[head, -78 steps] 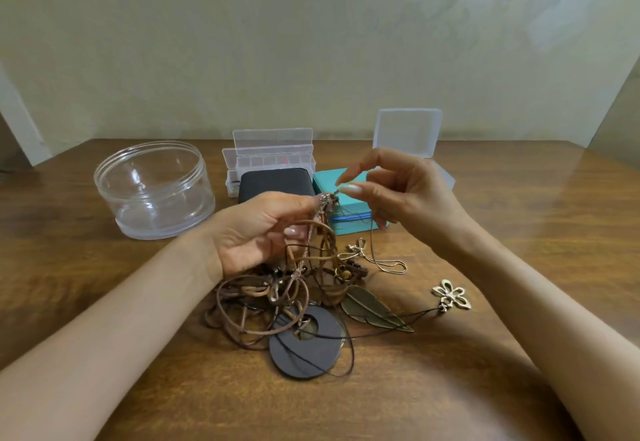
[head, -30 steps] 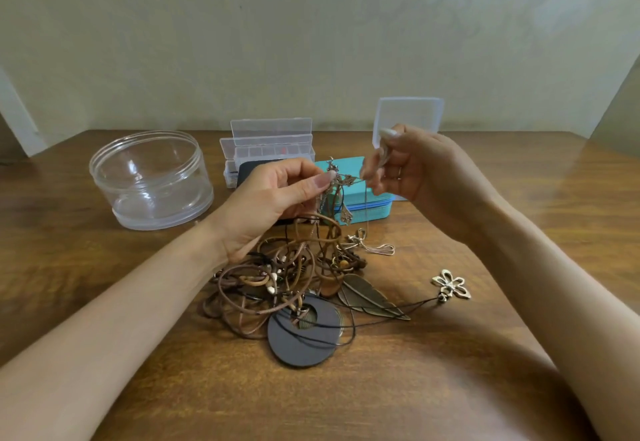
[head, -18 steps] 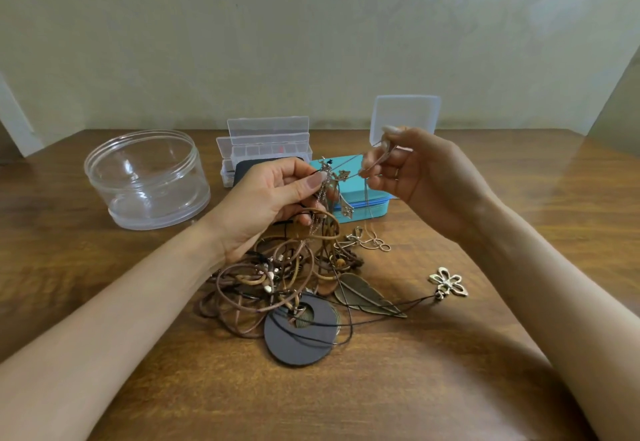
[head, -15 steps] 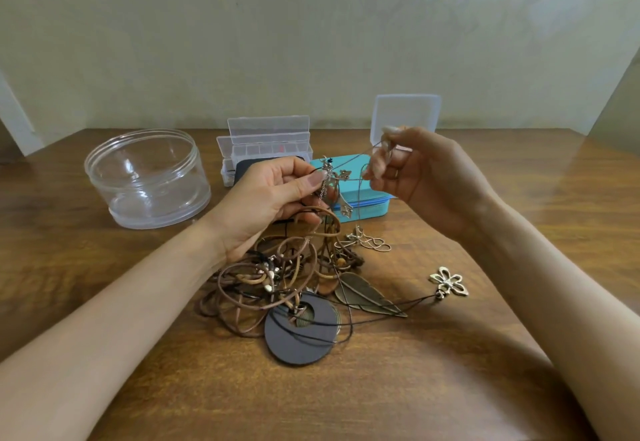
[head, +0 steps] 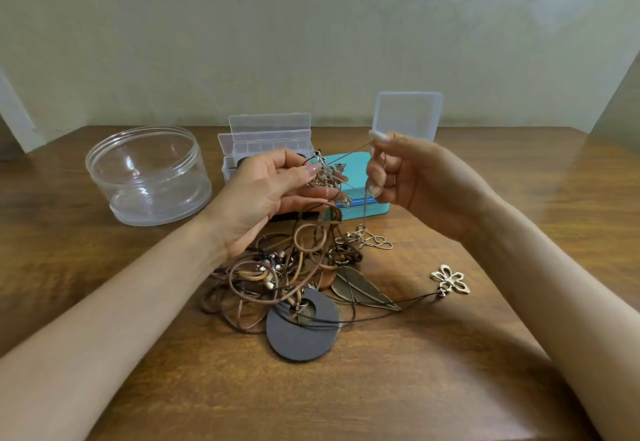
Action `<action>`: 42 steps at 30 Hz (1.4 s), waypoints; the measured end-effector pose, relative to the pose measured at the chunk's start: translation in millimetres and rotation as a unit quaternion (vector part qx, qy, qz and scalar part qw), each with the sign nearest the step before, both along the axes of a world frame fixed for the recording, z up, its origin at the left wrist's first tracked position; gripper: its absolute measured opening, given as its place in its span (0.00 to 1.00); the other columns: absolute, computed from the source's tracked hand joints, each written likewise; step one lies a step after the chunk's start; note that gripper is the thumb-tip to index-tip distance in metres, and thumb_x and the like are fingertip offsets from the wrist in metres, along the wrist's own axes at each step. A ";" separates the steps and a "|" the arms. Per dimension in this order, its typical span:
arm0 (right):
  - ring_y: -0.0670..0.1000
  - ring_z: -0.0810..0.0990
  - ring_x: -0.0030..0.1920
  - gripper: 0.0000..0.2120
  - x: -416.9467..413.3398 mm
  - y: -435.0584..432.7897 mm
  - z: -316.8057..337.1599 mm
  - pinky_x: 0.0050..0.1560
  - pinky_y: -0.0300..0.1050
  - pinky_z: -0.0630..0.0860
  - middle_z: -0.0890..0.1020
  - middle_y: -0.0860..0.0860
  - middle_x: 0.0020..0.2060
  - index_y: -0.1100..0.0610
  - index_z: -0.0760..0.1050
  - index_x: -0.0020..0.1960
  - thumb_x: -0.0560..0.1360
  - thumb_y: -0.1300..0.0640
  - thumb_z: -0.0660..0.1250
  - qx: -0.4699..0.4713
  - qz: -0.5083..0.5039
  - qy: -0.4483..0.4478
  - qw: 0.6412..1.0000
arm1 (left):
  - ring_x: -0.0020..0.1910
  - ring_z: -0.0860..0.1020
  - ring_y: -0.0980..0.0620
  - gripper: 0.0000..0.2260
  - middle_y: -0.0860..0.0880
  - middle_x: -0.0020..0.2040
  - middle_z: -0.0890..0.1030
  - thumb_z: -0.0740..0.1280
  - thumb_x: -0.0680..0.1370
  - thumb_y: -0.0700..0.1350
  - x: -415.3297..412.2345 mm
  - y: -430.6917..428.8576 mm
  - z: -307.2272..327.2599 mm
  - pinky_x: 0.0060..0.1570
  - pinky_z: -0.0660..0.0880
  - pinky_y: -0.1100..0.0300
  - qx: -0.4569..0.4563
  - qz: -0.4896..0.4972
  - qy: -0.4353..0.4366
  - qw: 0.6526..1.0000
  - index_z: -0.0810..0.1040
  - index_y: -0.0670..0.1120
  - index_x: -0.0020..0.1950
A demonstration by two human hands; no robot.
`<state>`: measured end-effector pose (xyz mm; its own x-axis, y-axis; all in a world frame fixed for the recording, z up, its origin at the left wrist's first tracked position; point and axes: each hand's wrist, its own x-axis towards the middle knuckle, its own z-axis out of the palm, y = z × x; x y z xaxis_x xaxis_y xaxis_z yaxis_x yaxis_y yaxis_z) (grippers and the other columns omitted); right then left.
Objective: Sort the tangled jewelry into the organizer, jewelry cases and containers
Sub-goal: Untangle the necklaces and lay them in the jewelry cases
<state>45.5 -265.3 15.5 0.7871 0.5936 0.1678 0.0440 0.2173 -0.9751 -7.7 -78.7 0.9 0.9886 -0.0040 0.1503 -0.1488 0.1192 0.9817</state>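
With left hand [head: 263,195] pinching charm cluster [head: 323,172] and right hand [head: 415,181] pinching thin chain [head: 349,154], draw slowly toward right desk edge; avoid tightening tangle [head: 294,267].

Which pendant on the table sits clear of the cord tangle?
The gold openwork flower pendant, off to the right, joined to the tangle only by a dark cord. The leaf pendant and dark disc pendant lie against it, cords across them.
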 end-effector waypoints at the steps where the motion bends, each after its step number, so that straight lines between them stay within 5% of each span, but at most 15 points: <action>1: 0.47 0.75 0.28 0.07 -0.3 0.1 0.4 0.29 0.36 0.71 0.75 0.49 0.26 0.55 0.69 0.40 0.75 0.54 0.61 0.015 0.001 0.003 1.000 | 0.41 0.84 0.50 0.01 0.42 0.45 0.83 0.63 0.77 0.37 -0.4 -0.1 0.7 0.35 0.79 0.66 -0.005 -0.009 0.002 1.000 0.73 0.41 0.45; 10: 0.45 0.76 0.27 0.07 2.4 0.3 0.9 0.27 0.34 0.71 0.78 0.49 0.30 0.55 0.71 0.42 0.77 0.54 0.60 0.075 -0.008 0.005 0.997 | 0.49 0.83 0.43 0.07 0.38 0.52 0.82 0.64 0.74 0.43 -4.7 -4.5 -3.3 0.50 0.80 0.54 0.117 -0.100 -0.004 0.988 0.71 0.42 0.50; 17: 0.45 0.74 0.25 0.09 -2.4 1.6 -0.2 0.22 0.32 0.66 0.84 0.55 0.49 0.57 0.70 0.41 0.76 0.53 0.61 0.013 -0.015 -0.020 1.000 | 0.47 0.83 0.45 0.13 0.40 0.49 0.84 0.61 0.75 0.44 -10.9 -8.3 1.3 0.46 0.80 0.60 0.096 -0.151 0.021 0.984 0.68 0.39 0.56; 21: 0.46 0.74 0.24 0.08 -6.3 3.1 0.3 0.21 0.32 0.66 0.83 0.55 0.51 0.58 0.69 0.43 0.77 0.55 0.59 0.008 0.028 -0.033 0.999 | 0.49 0.82 0.42 0.15 0.35 0.54 0.80 0.56 0.79 0.41 -10.4 -9.8 0.0 0.47 0.81 0.56 0.073 -0.145 0.037 0.986 0.65 0.38 0.65; 27: 0.50 0.76 0.26 0.09 -10.4 5.1 -1.7 0.23 0.36 0.69 0.78 0.64 0.57 0.60 0.70 0.44 0.76 0.53 0.62 -0.034 0.079 -0.065 0.994 | 0.46 0.83 0.39 0.12 0.38 0.45 0.83 0.54 0.81 0.41 -12.4 -13.2 -1.9 0.45 0.81 0.55 0.055 -0.158 0.021 0.986 0.69 0.49 0.62; 29: 0.51 0.76 0.26 0.09 -11.6 6.0 -1.6 0.23 0.37 0.70 0.77 0.68 0.54 0.59 0.70 0.42 0.74 0.53 0.64 -0.057 0.059 -0.072 0.994 | 0.44 0.83 0.40 0.10 0.38 0.44 0.84 0.54 0.81 0.41 -12.0 -13.8 -3.0 0.42 0.81 0.56 0.063 -0.155 0.025 0.986 0.69 0.47 0.61; 32: 0.50 0.75 0.25 0.09 -12.6 6.6 -0.2 0.23 0.36 0.68 0.84 0.56 0.45 0.59 0.70 0.41 0.72 0.53 0.64 -0.067 0.030 -0.077 0.994 | 0.42 0.84 0.42 0.11 0.40 0.43 0.84 0.60 0.78 0.41 -10.6 -12.3 -2.6 0.38 0.81 0.60 0.061 -0.136 0.031 0.988 0.71 0.43 0.60; 35: 0.49 0.71 0.23 0.08 -10.5 5.1 1.4 0.22 0.34 0.65 0.83 0.54 0.43 0.58 0.71 0.40 0.74 0.53 0.63 -0.051 0.008 -0.055 0.997 | 0.42 0.84 0.45 0.12 0.39 0.44 0.84 0.64 0.72 0.42 -10.6 -9.8 0.3 0.37 0.81 0.62 0.042 -0.115 0.035 0.992 0.73 0.41 0.54; 39: 0.44 0.64 0.22 0.09 -6.0 -0.6 2.9 0.27 0.35 0.53 0.74 0.51 0.31 0.59 0.73 0.42 0.72 0.53 0.64 -0.035 -0.039 -0.031 0.998 | 0.48 0.83 0.43 0.15 0.37 0.49 0.83 0.63 0.74 0.39 -8.8 -8.4 2.4 0.41 0.81 0.61 -0.018 -0.122 0.051 0.991 0.70 0.37 0.59; 42: 0.44 0.60 0.25 0.15 -6.3 -4.5 5.4 0.28 0.38 0.55 0.69 0.48 0.26 0.61 0.77 0.47 0.68 0.50 0.68 -0.091 -0.055 -0.074 0.992 | 0.50 0.82 0.41 0.09 0.35 0.51 0.82 0.59 0.78 0.37 -8.1 -7.3 3.4 0.45 0.81 0.59 -0.046 -0.126 0.056 0.989 0.70 0.37 0.58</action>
<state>39.1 -269.8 20.9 0.8229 0.5374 0.1843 0.2034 0.0241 -0.9788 -15.9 -86.0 4.3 0.9684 -0.2442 0.0504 0.0067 0.2278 0.9737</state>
